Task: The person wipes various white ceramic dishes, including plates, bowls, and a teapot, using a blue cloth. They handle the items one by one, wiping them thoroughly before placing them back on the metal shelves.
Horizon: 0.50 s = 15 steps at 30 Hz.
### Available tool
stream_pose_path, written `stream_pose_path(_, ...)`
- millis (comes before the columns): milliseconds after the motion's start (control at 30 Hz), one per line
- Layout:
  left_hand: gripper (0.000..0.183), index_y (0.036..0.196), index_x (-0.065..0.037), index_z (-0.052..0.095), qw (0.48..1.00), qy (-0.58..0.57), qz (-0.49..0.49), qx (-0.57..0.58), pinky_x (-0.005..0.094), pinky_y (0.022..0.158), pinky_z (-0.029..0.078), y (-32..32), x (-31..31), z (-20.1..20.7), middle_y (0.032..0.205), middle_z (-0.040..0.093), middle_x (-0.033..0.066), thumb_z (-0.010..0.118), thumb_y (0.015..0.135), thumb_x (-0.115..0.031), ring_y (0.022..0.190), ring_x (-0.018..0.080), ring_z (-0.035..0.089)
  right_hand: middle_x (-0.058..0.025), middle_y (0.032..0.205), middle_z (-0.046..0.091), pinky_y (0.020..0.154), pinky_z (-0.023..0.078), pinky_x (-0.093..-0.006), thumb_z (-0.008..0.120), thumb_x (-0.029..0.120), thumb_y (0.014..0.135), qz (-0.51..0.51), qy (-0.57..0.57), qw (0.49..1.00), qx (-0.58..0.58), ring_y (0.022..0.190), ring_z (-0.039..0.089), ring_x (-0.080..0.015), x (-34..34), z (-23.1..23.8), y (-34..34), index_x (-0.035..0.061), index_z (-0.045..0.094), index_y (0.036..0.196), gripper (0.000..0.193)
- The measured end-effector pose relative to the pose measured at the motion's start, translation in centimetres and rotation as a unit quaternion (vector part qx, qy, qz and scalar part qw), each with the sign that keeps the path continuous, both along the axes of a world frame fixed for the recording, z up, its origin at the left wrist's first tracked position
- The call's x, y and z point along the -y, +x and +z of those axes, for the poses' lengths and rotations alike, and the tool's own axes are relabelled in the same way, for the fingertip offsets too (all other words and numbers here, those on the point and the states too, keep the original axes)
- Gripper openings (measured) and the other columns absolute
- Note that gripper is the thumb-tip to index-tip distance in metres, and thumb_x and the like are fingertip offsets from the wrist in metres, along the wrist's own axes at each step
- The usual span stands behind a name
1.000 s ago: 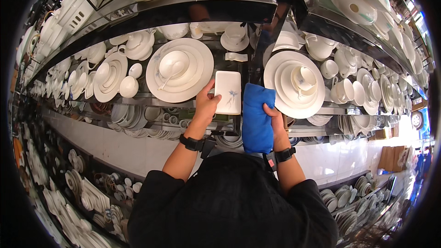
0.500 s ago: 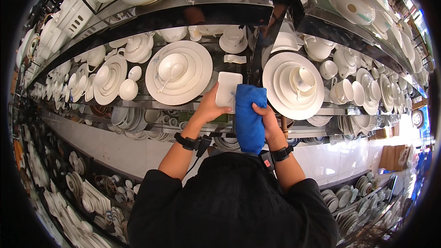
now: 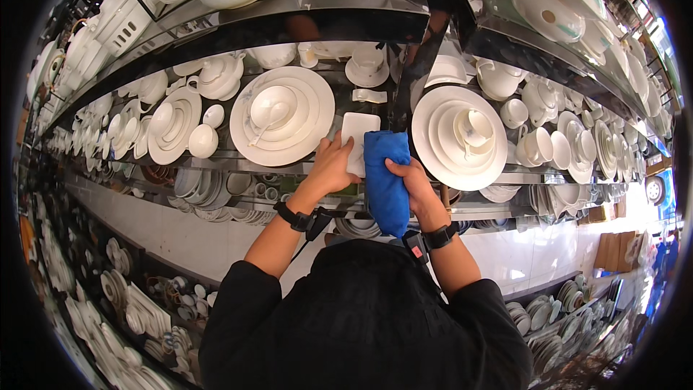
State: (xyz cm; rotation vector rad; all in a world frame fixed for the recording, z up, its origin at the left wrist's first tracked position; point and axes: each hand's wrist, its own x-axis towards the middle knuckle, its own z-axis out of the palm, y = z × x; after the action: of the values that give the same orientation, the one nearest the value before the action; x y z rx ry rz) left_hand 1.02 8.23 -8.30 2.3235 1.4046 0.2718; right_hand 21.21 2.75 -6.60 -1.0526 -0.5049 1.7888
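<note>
A small white rectangular dish (image 3: 363,123) with rounded corners lies at the front of the glass shelf, between two place settings. My left hand (image 3: 333,164) is at its left edge, fingers apart and arched over the rim, thumb near the dish's front end. My right hand (image 3: 413,182) grips a folded blue cloth (image 3: 385,191), thumb on top. The cloth hangs toward me and covers the dish's right front part. To the left stands a stack of round white plates (image 3: 317,130) topped by a bowl with a spoon; a similar plate stack (image 3: 433,162) bearing a cup stands to the right.
A dark upright post (image 3: 419,76) divides the shelf behind the cloth. The upper shelf edge (image 3: 346,27) overhangs the back. A small white rest (image 3: 369,95) and a cup on a saucer (image 3: 367,72) stand behind the dish. Teapots and cups crowd both sides.
The fingers of my left hand have loosened from the dish's left edge and now arch over its top. My right hand and the blue cloth have shifted slightly left. The dish stays in place.
</note>
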Motion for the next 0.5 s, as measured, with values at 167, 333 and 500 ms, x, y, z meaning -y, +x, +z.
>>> stream_pose_path(167, 0.092, 0.134, 0.001, 0.05, 0.998, 0.038, -0.001, -0.044, 0.0445, 0.098, 0.039, 0.3, -0.2, -0.1, 0.144, 0.037, 0.0269, 0.088, 0.056, -0.03, 0.112, 0.0396, 0.044, -0.0147, 0.104, 0.066, 0.077, 0.056, -0.0371, 0.062, 0.01, 0.091, 0.006, -0.001, 0.999, 0.035, 0.088, 0.067, -0.025, -0.9, 0.3, -0.3, -0.0045, 0.055, 0.119, 0.033)
stream_pose_path(333, 0.088, 0.135, -0.002, 0.049, 0.998, 0.036, 0.006, -0.059, 0.0454, 0.099, 0.037, 0.4, -0.3, 0.1, 0.145, 0.035, 0.0267, 0.086, 0.061, -0.03, 0.119, 0.0395, 0.041, -0.0138, 0.103, 0.066, 0.078, 0.055, -0.0369, 0.063, 0.011, 0.09, -0.013, 0.001, 0.999, 0.029, 0.087, 0.067, -0.0246, -1.4, 0.3, -0.7, -0.0038, 0.055, 0.12, 0.034)
stream_pose_path(500, 0.075, 0.133, -0.003, 0.052, 0.992, 0.106, 0.031, 0.052, 0.0449, 0.101, 0.035, -1.0, 1.0, 0.6, 0.147, 0.034, 0.0226, 0.082, 0.068, -0.027, 0.124, 0.0377, 0.038, -0.0124, 0.106, 0.065, 0.08, 0.055, -0.0366, 0.064, 0.011, 0.09, -0.039, 0.002, 0.999, 0.034, 0.089, 0.066, -0.0241, -1.3, -0.4, -0.6, -0.0011, 0.055, 0.122, 0.035)
